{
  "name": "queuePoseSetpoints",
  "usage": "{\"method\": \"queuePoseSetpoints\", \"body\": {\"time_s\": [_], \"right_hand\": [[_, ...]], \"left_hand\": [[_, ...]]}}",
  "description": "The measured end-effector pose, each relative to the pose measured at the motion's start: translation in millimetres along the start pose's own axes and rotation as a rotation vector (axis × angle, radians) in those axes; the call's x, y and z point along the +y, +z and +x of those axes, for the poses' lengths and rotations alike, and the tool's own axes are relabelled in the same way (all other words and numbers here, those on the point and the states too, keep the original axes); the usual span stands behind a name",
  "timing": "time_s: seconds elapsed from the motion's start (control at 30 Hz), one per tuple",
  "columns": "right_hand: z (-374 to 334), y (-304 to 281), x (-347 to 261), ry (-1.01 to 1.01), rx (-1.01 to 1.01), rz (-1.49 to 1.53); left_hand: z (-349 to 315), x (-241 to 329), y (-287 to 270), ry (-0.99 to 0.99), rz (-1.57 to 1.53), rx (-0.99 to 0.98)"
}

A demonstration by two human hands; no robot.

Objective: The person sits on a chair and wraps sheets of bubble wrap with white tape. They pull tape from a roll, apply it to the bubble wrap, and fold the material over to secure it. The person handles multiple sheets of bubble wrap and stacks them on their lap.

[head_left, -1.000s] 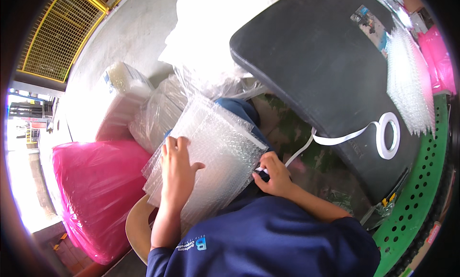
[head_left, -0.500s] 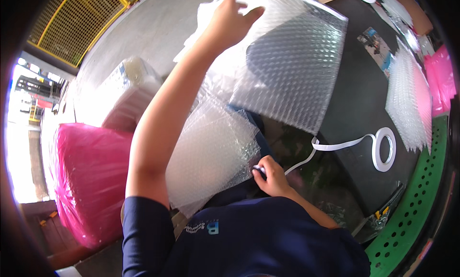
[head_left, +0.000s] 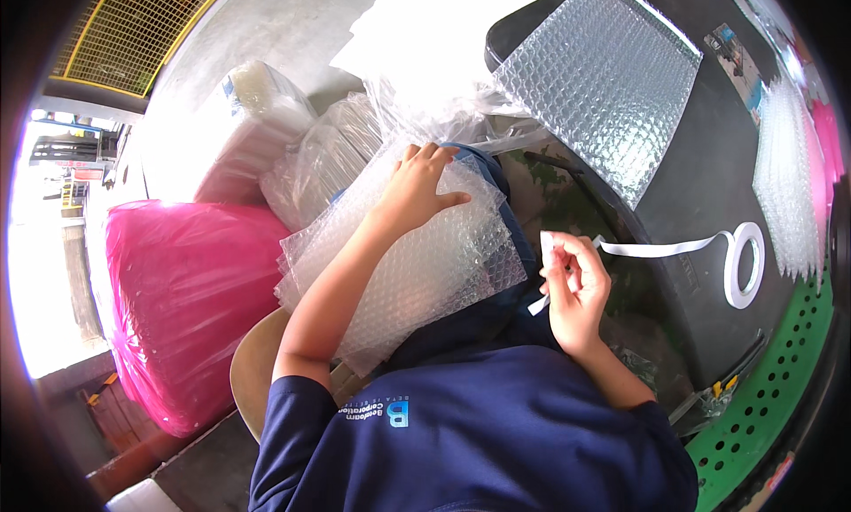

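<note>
A stack of clear bubble wrap sheets lies across my lap. My left hand is over its upper part, fingers spread and thumb out to the side, gripping nothing. To the right of the stack, my right hand is turned palm up with its fingers curled, pinching the end of white tape. A white strip runs from beside that hand to the tape roll on the black table. One bubble wrap piece with a white strip along its edge lies flat on the table's far part.
The black table is on my right, with a green perforated edge beyond it. Another bubble wrap stack stands at the far right. On my left are a pink plastic-wrapped bundle and clear-wrapped white bundles.
My left hand has come down from the raised bubble wrap piece to the lap stack. That piece now lies on the table. My right hand has moved up and right, turning palm up.
</note>
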State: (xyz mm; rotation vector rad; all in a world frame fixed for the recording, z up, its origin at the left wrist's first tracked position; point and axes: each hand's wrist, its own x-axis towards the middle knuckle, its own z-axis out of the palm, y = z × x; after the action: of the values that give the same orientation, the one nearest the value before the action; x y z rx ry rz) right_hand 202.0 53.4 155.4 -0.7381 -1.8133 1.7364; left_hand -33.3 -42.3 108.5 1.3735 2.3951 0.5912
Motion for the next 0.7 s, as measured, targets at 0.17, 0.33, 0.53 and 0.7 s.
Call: {"method": "queuePoseSetpoints", "body": {"time_s": [0.17,0.33,0.53,0.7], "right_hand": [[31,28,15,-0.004,-0.078,-0.004],[58,55,60,0.030,0.022,-0.031],[83,76,84,-0.010,0.082,-0.124],[88,79,79,0.028,0.065,-0.181]], "left_hand": [[20,-7,4,0.102,-0.241,-0.072],[28,-5,6,-0.031,-0.357,-0.166],[26,-11,11,-0.137,-0.587,-0.146],[24,-11,16,-0.137,-0.580,-0.133]]}}
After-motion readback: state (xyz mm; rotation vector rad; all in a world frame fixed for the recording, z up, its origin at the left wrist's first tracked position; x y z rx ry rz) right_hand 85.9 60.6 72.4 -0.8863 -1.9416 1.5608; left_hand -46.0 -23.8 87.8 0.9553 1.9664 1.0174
